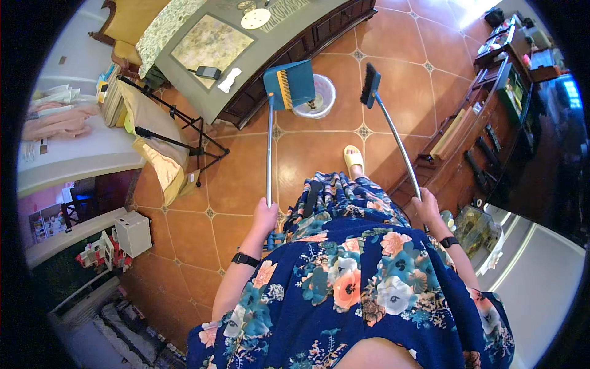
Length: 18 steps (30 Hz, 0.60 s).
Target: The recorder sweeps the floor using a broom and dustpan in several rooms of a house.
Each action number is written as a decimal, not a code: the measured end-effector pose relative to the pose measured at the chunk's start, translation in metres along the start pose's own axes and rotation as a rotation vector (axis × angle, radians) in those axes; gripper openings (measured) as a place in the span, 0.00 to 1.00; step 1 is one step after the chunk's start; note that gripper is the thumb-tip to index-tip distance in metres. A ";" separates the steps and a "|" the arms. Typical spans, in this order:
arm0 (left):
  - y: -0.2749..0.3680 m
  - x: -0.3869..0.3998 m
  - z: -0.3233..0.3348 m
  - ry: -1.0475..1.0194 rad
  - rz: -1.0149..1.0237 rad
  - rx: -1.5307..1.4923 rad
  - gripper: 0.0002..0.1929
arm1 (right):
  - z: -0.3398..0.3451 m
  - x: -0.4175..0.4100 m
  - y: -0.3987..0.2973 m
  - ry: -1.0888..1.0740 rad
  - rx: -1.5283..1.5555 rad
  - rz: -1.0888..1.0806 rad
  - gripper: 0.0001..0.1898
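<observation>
My left hand (266, 217) is closed around the metal handle of a blue long-handled dustpan (299, 85) with a yellow comb strip. The pan is raised beside a round waste bin with a whitish liner (326, 94) and overlaps its left side in view. Some dark debris (312, 103) shows within the bin. On the right, my right hand (426, 208) grips the metal pole of a broom (371, 86) with dark bristles. Its head is to the right of the bin, apart from it; whether it touches the tiles I cannot tell.
A long cabinet with a grey-green top (193, 87) stands beyond the dustpan. At left are a black folding stand (198, 150) and draped cloth (156, 106). A dark wooden TV cabinet (470, 133) lines the right. One yellow slipper (354, 159) shows below my dress.
</observation>
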<state>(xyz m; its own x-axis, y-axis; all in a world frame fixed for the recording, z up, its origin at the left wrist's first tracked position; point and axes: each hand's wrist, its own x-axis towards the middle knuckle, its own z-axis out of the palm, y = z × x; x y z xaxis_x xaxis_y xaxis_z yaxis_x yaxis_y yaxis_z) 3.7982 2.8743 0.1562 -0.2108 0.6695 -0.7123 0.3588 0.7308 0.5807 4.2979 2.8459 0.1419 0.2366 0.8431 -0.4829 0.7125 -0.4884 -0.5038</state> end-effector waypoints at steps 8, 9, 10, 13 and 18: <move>0.001 0.017 0.026 0.270 0.210 0.590 0.11 | -0.013 0.017 0.001 -0.041 -0.025 -0.055 0.21; 0.005 0.018 0.029 0.268 0.208 0.593 0.11 | -0.016 0.018 -0.003 -0.047 -0.022 -0.063 0.21; 0.008 0.018 0.031 0.263 0.198 0.618 0.11 | -0.018 0.019 -0.006 -0.053 -0.020 -0.070 0.21; 0.019 0.015 0.038 0.250 0.197 0.695 0.12 | -0.022 0.021 -0.008 -0.068 0.013 -0.089 0.21; 0.027 0.016 0.043 0.238 0.157 0.806 0.12 | -0.023 0.027 -0.003 -0.071 0.038 -0.066 0.22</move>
<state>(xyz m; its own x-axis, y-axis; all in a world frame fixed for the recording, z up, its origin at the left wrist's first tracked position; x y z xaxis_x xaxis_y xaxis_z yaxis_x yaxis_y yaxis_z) 3.8433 2.8992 0.1436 -0.2575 0.8313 -0.4926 0.9182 0.3694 0.1434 4.3170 2.8753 0.1466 0.1410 0.8564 -0.4967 0.6992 -0.4414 -0.5624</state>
